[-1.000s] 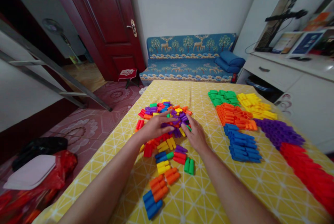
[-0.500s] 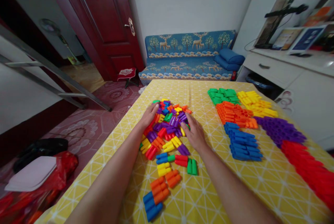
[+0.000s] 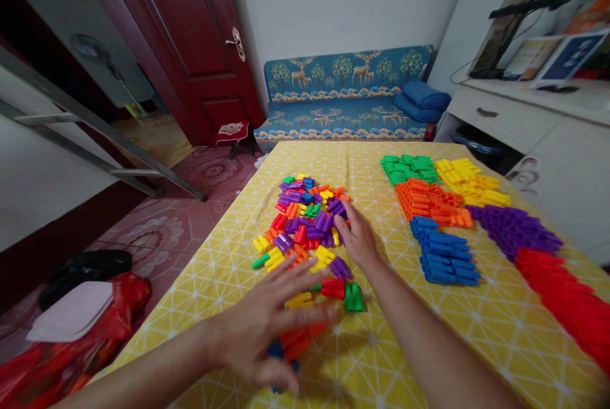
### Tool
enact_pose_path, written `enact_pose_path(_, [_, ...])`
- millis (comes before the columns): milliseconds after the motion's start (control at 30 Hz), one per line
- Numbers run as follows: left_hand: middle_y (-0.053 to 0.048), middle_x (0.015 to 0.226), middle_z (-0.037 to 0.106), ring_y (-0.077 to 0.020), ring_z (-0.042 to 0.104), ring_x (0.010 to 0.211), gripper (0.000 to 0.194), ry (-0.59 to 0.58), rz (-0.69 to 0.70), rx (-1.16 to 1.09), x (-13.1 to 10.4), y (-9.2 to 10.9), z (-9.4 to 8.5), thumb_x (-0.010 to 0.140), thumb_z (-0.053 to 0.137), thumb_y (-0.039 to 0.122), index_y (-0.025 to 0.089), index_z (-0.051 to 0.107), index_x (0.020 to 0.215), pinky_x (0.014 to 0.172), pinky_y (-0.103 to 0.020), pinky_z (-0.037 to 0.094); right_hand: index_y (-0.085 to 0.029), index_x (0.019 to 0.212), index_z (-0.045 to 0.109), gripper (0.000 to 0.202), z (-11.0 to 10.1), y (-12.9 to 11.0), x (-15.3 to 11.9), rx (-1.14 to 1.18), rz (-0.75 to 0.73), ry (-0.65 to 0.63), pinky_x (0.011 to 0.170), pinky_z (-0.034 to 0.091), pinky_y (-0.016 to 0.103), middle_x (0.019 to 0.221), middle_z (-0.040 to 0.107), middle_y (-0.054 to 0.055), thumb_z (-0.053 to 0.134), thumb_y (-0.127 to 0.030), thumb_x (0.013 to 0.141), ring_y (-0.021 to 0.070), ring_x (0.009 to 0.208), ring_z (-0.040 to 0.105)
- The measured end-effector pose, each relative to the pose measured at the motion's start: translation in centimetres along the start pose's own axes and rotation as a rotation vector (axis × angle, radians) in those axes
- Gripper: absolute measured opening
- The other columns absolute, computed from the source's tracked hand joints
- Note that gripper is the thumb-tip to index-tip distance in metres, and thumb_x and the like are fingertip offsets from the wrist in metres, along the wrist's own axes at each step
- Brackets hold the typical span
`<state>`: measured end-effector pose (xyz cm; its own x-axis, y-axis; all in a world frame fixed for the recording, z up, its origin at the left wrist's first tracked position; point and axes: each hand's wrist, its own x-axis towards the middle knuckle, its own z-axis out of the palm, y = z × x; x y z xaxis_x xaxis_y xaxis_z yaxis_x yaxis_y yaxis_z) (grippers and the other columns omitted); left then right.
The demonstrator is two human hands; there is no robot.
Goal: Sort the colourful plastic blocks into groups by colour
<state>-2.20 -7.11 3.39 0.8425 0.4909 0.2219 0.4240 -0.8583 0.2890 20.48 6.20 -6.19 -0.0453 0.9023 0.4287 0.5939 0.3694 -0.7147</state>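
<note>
The left hand (image 3: pixel 260 323) — fingers spread — is over orange toy blocks (image 3: pixel 295 340) by the table's near edge. The right hand (image 3: pixel 361 241) — thumb apart — is beside a mixed block pile (image 3: pixel 324 221) nearer the left edge; sorted blocks (image 3: pixel 515 231) sit toward the right.

Mixed pile (image 3: pixel 312 221) of small paired-tube blocks: purple, red, orange, yellow, green, blue. Lie loose at varied angles, closely packed, on the counter (image 3: pixel 365 174). Nearer edge: red block (image 3: pixel 332 288), crosswise, just beside green block (image 3: pixel 353 297), pointing lengthwise. Nearest, orange blocks (image 3: pixel 299 341) partly hidden, blurred.
</note>
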Motion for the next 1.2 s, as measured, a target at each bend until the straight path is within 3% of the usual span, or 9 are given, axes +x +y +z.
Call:
enact_pose_path(67, [0.003, 0.154, 0.035, -0.0273, 0.029, 0.143, 0.055, -0.165, 0.19, 0.017, -0.8, 2.2, 0.5, 0.087, 0.051, 0.057, 0.038, 0.047, 0.138, 0.119, -0.046, 0.022, -0.015, 0.141, 0.046, 0.063, 0.0, -0.1, 0.0, 0.003, 0.0, 0.002, 0.111, 0.035, 0.044, 0.143, 0.049, 0.014, 0.037, -0.054, 0.093, 0.025, 0.133, 0.045])
enact_pose_path(167, [0.007, 0.15, 0.042, -0.0224, 0.029, 0.144, 0.04, -0.237, 0.301, 0.092, -0.6, 2.8, 1.5, 0.091, 0.049, 0.045, 0.039, 0.056, 0.13, 0.12, -0.04, 0.023, -0.015, 0.14, 0.046, 0.062, 0.0, -0.1, 0.0, 0.022, 0.007, 0.006, 0.11, 0.035, 0.044, 0.142, 0.05, 0.014, 0.038, -0.054, 0.093, 0.0254, 0.131, 0.047])
enact_pose_path(333, [-0.001, 0.149, 0.045, -0.0273, 0.029, 0.143, 0.04, -0.108, 0.261, 0.294, 2.4, -0.6, 3.3, 0.092, 0.047, 0.039, 0.028, 0.058, 0.129, 0.121, -0.051, 0.014, -0.017, 0.14, 0.046, 0.061, -0.2, -0.1, -0.1, 0.088, 0.035, 0.015, 0.11, 0.036, 0.046, 0.141, 0.051, 0.013, 0.038, -0.053, 0.092, 0.0252, 0.131, 0.047])
enact_pose_path(433, [-0.005, 0.143, 0.051, -0.0264, 0.031, 0.143, 0.032, -0.027, 0.232, 0.464, 4.9, -3.5, 3.8, 0.093, 0.05, 0.024, 0.023, 0.063, 0.121, 0.121, -0.052, 0.013, -0.016, 0.14, 0.046, 0.061, -0.3, 0.0, -0.2, 0.13, 0.049, 0.02, 0.111, 0.035, 0.044, 0.142, 0.05, 0.012, 0.035, -0.053, 0.093, 0.0242, 0.132, 0.045])
enact_pose_path(667, [-0.005, 0.143, 0.051, -0.03, 0.033, 0.141, 0.025, 0.161, -0.126, 0.546, 9.2, -9.9, 1.5, 0.09, 0.056, 0.023, 0.028, 0.07, 0.111, 0.118, -0.058, 0.015, -0.016, 0.136, 0.051, 0.062, -0.2, 0.1, -0.1, 0.194, 0.099, 0.045, 0.11, 0.036, 0.043, 0.14, 0.052, 0.012, 0.035, -0.057, 0.092, 0.0241, 0.13, 0.048])
enact_pose_path(767, [-0.005, 0.142, 0.051, -0.0308, 0.036, 0.138, 0.028, 0.304, -0.355, 0.44, 9.4, -12.6, 0.6, 0.09, 0.057, 0.028, 0.031, 0.069, 0.114, 0.117, -0.059, 0.017, -0.016, 0.136, 0.052, 0.062, -0.2, 0.2, -0.1, 0.223, 0.111, 0.054, 0.111, 0.036, 0.043, 0.14, 0.052, 0.012, 0.035, -0.057, 0.093, 0.0237, 0.13, 0.048])
enact_pose_path(900, [-0.011, 0.14, 0.052, -0.0295, 0.046, 0.132, 0.042, 0.547, -0.661, 0.153, 8.2, -15.5, 1.0, 0.089, 0.054, 0.047, 0.025, 0.064, 0.124, 0.11, -0.049, 0.036, -0.016, 0.134, 0.052, 0.06, -0.3, 0.2, -0.1, 0.231, 0.117, 0.073, 0.111, 0.036, 0.043, 0.139, 0.053, 0.012, 0.036, -0.056, 0.093, 0.0235, 0.129, 0.049])
enact_pose_path(1000, [-0.011, 0.139, 0.052, -0.0317, 0.043, 0.133, 0.057, 0.532, -0.716, 0.003, 7.5, -16.4, 2.1, 0.082, 0.06, 0.056, 0.026, 0.058, 0.131, 0.109, -0.05, 0.037, -0.018, 0.133, 0.052, 0.058, -0.3, 0.1, -0.1, 0.239, 0.115, 0.1, 0.111, 0.035, 0.044, 0.139, 0.053, 0.012, 0.036, -0.055, 0.093, 0.0228, 0.13, 0.047])
enact_pose_path(1200, [-0.013, 0.137, 0.053, -0.0331, 0.046, 0.129, 0.064, 0.572, -0.748, 0.049, 7.2, -16.2, 3.6, 0.077, 0.069, 0.05, 0.025, 0.054, 0.134, 0.108, -0.051, 0.038, -0.014, 0.133, 0.049, 0.057, -0.5, -0.1, -0.5, 0.316, 0.102, 0.148, 0.108, 0.038, 0.043, 0.137, 0.053, 0.016, 0.041, -0.053, 0.092, 0.0232, 0.128, 0.049])
